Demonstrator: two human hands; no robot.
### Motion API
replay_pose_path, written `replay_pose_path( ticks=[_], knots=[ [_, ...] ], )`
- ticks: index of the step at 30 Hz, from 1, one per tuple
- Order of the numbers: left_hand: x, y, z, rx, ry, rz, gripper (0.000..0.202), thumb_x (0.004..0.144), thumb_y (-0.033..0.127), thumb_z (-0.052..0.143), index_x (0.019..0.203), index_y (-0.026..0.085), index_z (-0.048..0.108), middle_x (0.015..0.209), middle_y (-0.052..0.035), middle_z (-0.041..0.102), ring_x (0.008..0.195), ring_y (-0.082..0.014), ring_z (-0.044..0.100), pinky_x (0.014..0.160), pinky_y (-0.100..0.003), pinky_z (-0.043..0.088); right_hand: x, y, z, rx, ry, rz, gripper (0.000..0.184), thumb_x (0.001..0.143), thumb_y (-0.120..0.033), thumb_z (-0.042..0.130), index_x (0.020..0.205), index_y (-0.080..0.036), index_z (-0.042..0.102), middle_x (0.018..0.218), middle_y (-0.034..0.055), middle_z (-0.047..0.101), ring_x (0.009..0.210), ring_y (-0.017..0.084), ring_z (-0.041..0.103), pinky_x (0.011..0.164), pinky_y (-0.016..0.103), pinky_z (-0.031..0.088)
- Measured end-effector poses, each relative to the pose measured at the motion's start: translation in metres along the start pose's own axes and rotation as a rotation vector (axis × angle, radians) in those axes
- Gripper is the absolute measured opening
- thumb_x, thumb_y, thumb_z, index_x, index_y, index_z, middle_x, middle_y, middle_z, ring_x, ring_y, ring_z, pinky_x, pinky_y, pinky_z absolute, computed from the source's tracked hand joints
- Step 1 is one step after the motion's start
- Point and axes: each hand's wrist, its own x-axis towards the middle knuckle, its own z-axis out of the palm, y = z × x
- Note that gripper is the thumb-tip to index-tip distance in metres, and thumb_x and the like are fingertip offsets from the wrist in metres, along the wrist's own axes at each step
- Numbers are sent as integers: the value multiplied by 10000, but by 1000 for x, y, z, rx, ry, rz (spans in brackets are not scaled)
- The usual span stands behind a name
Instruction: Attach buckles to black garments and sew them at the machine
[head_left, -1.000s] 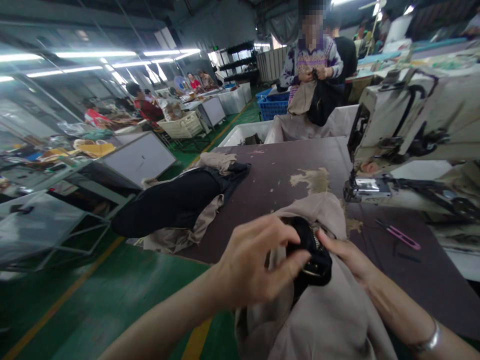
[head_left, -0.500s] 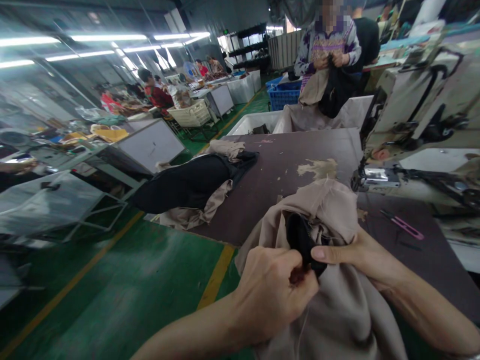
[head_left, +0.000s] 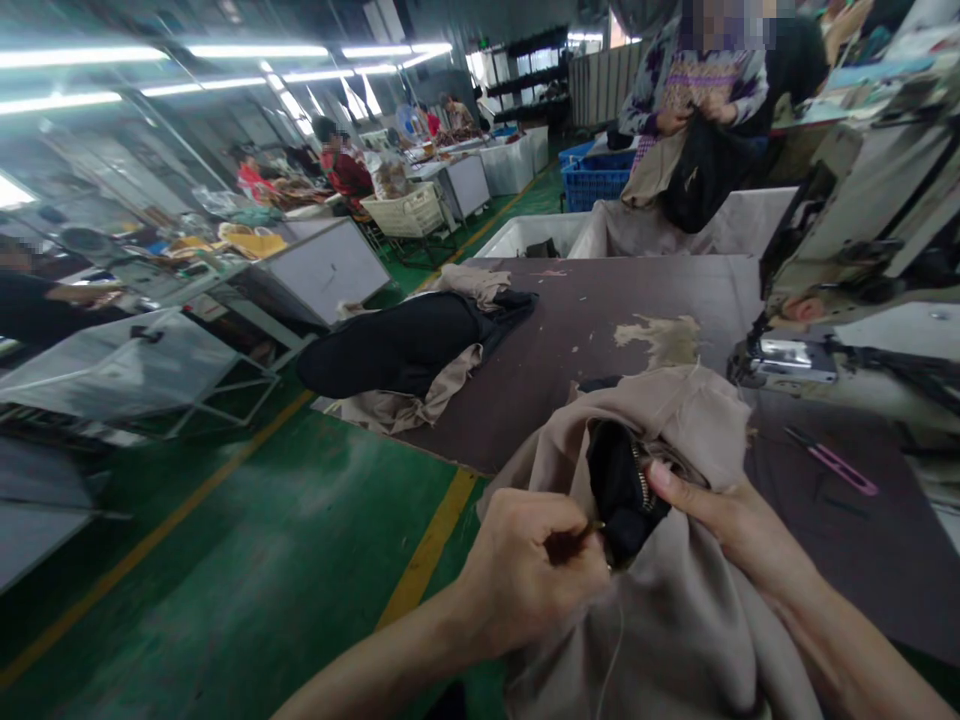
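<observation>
A beige garment (head_left: 675, 610) with a black zippered part (head_left: 621, 487) showing through an opening hangs from the near edge of the dark worktable (head_left: 600, 320). My left hand (head_left: 534, 570) is closed in a pinch at the lower edge of the black part, and something thin shows between its fingertips. My right hand (head_left: 731, 520) grips the beige cloth, with the thumb pressed beside the zipper teeth.
A sewing machine (head_left: 847, 250) stands at the right with pink thread snips (head_left: 836, 462) near it. A black and beige pile (head_left: 405, 350) lies at the table's left edge. A person (head_left: 705, 90) handles dark cloth behind white bins (head_left: 525, 232). Green floor lies to the left.
My left hand has slid down from on top of the black part into a tight pinch at its lower edge. More of the zipper shows. The view has shifted left.
</observation>
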Motion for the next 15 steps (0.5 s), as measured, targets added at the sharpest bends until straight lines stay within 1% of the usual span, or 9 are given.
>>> replay_pose_path(
  ticks=[2, 4, 6, 8, 10, 11, 13, 15],
  knots=[
    [1, -3, -6, -22, -25, -62, 324, 784, 198, 569, 506, 137, 413, 500, 49, 385, 479, -40, 333, 477, -222, 211, 1, 1, 0, 23, -46, 11, 704, 719, -410, 822, 1330, -165, 572, 1243, 135, 661, 1254, 321, 545, 1127, 467, 363],
    [2, -4, -11, -116, -60, -144, 312, 822, 241, 562, 536, 134, 498, 507, 37, 442, 486, -48, 369, 477, -210, 244, 2, 1, 1, 67, -80, 56, 692, 740, -398, 811, 1343, -173, 557, 1225, 132, 672, 1224, 314, 573, 1093, 459, 408],
    [3, -4, -12, -348, -131, -251, 270, 865, 285, 543, 647, 130, 585, 547, 17, 534, 490, -59, 444, 484, -191, 312, 1, 0, 3, 139, -87, 129, 656, 762, -388, 795, 1338, -177, 561, 1205, 132, 683, 1144, 315, 630, 1015, 451, 485],
    [4, -5, -12, -670, -193, -334, 226, 883, 316, 540, 775, 128, 603, 652, -22, 629, 543, -91, 556, 507, -190, 402, -1, -4, 5, 200, -89, 201, 630, 775, -386, 784, 1326, -167, 570, 1159, 139, 703, 1047, 318, 680, 936, 442, 536],
    [4, -7, -9, -944, -213, -359, 215, 879, 335, 557, 816, 130, 574, 760, -60, 667, 642, -130, 630, 523, -199, 458, -3, -7, 8, 221, -99, 249, 623, 775, -398, 782, 1312, -153, 584, 1077, 145, 731, 961, 323, 710, 879, 436, 562],
    [4, -8, -8, -1037, -211, -354, 218, 875, 337, 565, 808, 130, 561, 787, -70, 668, 683, -141, 642, 526, -197, 468, -5, -8, 9, 224, -108, 269, 624, 774, -411, 779, 1308, -151, 590, 1035, 143, 742, 924, 326, 719, 854, 437, 571],
    [1, -9, -4, -1136, -203, -334, 221, 874, 336, 573, 800, 128, 550, 796, -74, 661, 712, -139, 636, 530, -188, 468, -7, -8, 9, 232, -116, 310, 623, 775, -438, 770, 1307, -165, 593, 977, 132, 755, 873, 330, 729, 817, 447, 582],
    [-2, -11, 0, -1124, -186, -314, 216, 878, 328, 574, 803, 127, 551, 773, -58, 646, 669, -113, 605, 539, -183, 456, -7, -2, 8, 234, -114, 313, 611, 790, -463, 747, 1311, -184, 590, 967, 121, 757, 861, 327, 731, 812, 460, 582]
  ],
)
